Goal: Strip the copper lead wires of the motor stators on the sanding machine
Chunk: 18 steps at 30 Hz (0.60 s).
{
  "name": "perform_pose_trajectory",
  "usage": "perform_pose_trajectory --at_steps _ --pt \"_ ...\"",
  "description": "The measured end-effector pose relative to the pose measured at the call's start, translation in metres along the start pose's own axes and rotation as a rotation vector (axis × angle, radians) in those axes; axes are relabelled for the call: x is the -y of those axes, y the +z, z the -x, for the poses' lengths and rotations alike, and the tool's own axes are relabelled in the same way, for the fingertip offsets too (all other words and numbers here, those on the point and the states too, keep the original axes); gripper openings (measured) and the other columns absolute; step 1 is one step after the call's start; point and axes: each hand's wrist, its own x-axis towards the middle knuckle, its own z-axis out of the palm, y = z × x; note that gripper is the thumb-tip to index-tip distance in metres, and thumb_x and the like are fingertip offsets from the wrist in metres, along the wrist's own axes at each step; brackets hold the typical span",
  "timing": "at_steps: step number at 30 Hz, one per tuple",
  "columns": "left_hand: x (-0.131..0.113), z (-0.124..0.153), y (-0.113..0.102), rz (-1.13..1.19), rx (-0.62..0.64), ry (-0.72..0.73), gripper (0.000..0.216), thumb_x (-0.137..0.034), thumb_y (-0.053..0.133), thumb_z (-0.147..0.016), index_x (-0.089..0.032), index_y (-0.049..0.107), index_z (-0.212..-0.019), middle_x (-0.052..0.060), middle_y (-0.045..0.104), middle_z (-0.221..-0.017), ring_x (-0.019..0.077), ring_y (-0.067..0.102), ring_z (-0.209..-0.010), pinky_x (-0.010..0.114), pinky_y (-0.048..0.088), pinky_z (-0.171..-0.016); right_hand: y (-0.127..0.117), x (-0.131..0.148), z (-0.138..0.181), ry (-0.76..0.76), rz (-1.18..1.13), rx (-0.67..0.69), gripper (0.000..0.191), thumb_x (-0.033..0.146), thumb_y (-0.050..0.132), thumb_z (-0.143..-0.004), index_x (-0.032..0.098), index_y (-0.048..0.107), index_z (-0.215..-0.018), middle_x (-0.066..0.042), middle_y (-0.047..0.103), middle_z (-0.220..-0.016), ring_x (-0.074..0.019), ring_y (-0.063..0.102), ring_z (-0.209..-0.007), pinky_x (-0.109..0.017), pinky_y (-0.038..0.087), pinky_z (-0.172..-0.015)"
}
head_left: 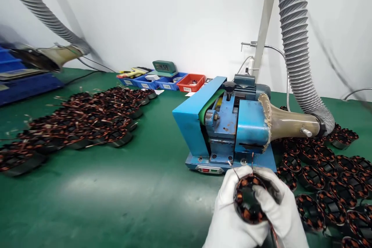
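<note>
Both white-gloved hands grip one motor stator [250, 201], a dark ring with copper windings and loose wire ends. My left hand [232, 217] wraps around its left side and underside. On the right rim, my right hand [279, 205] is closed, with its thumb reaching over the ring's opening. Two wire ends point up from the stator's far side, and a twisted copper lead hangs at its lower right. Just beyond the hands stands a blue belt-driven machine [222, 124] with a red and green switch [209, 170] at its base.
A beige suction funnel [290, 122] joins the machine to a grey hose [295, 27]. Many stators lie on the green table [139, 190], in a left pile [81, 116] and right rows [325, 182]. Behind are blue bins [172, 83], a red bin [191, 82] and a clock [164, 66].
</note>
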Motion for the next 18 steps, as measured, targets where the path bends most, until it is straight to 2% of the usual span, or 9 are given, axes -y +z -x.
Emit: perform_pose_trajectory --at_steps 3,8,14,18 --pt "0.011 -0.016 0.009 0.059 -0.035 -0.041 0.040 -0.015 0.065 -0.062 -0.025 0.057 -0.101 0.005 0.070 -0.095 0.0230 0.070 -0.083 0.038 0.057 -0.077 0.011 -0.001 -0.006 0.039 0.005 -0.061 0.027 0.041 0.068 -0.075 0.020 0.074 -0.091 -0.010 0.075 -0.096 -0.0271 0.069 -0.090 -0.039 0.055 -0.085" --pt "0.008 -0.034 0.016 0.059 -0.048 -0.054 0.054 -0.004 0.069 -0.049 -0.022 0.056 -0.098 0.006 0.072 -0.098 0.0244 0.069 -0.088 0.036 0.056 -0.081 0.014 -0.004 -0.026 0.091 -0.013 -0.038 0.029 0.038 0.065 -0.079 0.018 0.072 -0.099 -0.011 0.072 -0.105 -0.0279 0.066 -0.098 -0.043 0.048 -0.094" --pt "0.006 -0.035 0.013 0.164 -0.051 -0.150 0.049 -0.004 0.070 -0.049 -0.021 0.057 -0.093 0.004 0.073 -0.093 0.0215 0.070 -0.084 0.034 0.056 -0.080 0.013 -0.011 -0.027 0.106 0.033 -0.043 0.032 0.039 0.063 -0.080 0.018 0.072 -0.102 -0.011 0.071 -0.109 -0.0278 0.064 -0.100 -0.043 0.046 -0.095" --pt "0.009 -0.036 0.011 0.220 -0.058 -0.220 0.034 -0.013 0.069 -0.058 -0.022 0.057 -0.089 0.003 0.073 -0.083 0.0201 0.070 -0.077 0.033 0.057 -0.074 0.014 -0.012 -0.025 0.141 0.019 -0.034 0.035 0.042 0.063 -0.079 0.017 0.072 -0.102 -0.011 0.071 -0.107 -0.0280 0.064 -0.098 -0.043 0.047 -0.094"
